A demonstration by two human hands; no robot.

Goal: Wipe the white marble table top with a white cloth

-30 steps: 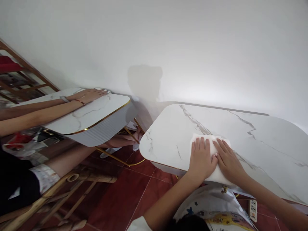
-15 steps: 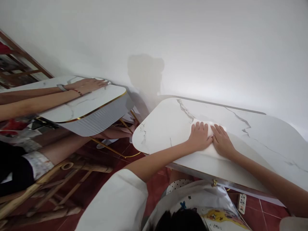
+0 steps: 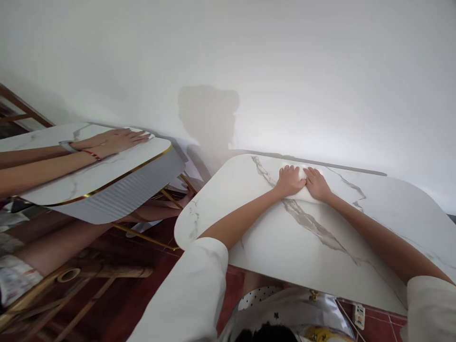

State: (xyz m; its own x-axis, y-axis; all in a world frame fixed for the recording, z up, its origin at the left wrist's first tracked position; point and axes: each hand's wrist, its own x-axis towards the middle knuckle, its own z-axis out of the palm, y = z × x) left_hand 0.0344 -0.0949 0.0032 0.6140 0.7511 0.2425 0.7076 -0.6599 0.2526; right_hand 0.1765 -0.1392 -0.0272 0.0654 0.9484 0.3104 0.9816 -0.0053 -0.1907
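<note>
Against a plain white wall (image 3: 320, 71), a white marble-patterned tabletop with grey veins and rounded corners (image 3: 285, 237) is filling the right half of the view, and a person in a white short-sleeved top is leaning over it with both arms stretched toward its far edge. To the left, well apart across a gap of dark red tiled floor (image 3: 156, 280), a second, smaller marble-look table with a gold rim and a ribbed white side (image 3: 117, 190) is standing, and another person's hands (image 3: 110, 141) are lying flat on its top, one wrist wearing a red bracelet.

On the near table, a folded white cloth pad (image 3: 302, 183) is lying close to the far edge, just beside a grey vein. Its long axis is running left to right, across the line of the arms. The left hand (image 3: 289, 180) is pressing down on the pad's left part with fingers together and nearly flat, palm down, gripping nothing. The right hand (image 3: 316, 183) is doing the same on the right part, its thumb side touching the left hand. Both hands are equally near, since the pad is sitting directly under them, with only its middle strip and far edge showing between and beyond the fingers.

A white power strip (image 3: 359, 316) is lying on the floor below the near edge.
</note>
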